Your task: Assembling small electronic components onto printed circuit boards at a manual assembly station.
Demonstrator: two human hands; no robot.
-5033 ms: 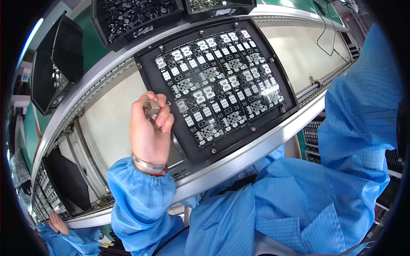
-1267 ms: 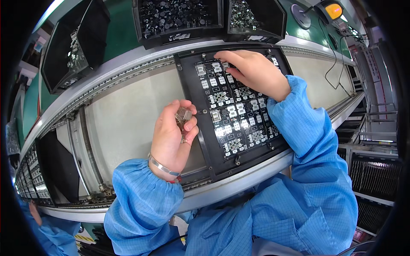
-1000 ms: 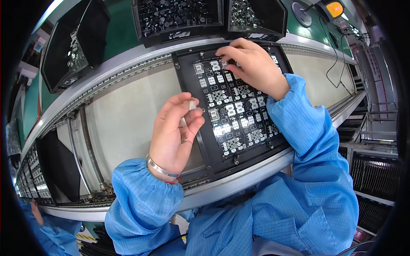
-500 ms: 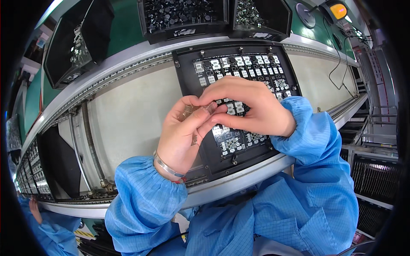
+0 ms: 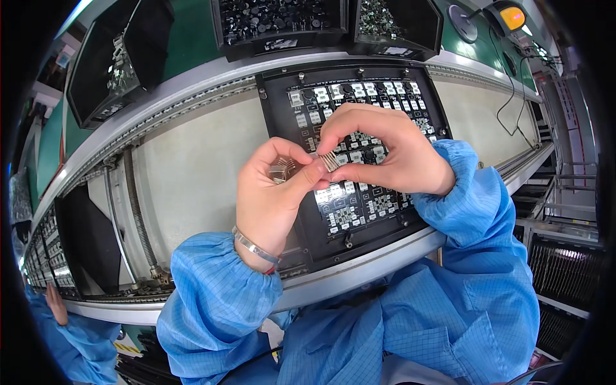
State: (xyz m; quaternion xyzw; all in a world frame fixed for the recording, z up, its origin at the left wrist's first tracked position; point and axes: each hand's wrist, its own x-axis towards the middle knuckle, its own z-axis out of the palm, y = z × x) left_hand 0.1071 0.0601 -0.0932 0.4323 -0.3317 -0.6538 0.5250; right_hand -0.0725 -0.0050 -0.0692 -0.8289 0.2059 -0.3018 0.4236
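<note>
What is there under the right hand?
Under the right hand is the circuit board with white components, set in a black frame. The area covered by the hand cannot be seen.

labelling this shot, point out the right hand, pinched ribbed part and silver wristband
Right hand (image 5: 405, 149), head view: middle of the hand
Ribbed part (image 5: 330, 161), head view: its ribbed side
Silver wristband (image 5: 255, 248), head view: its outer face

Left hand (image 5: 268, 200), right hand (image 5: 403, 149), pinched metal part (image 5: 330, 161)
</note>
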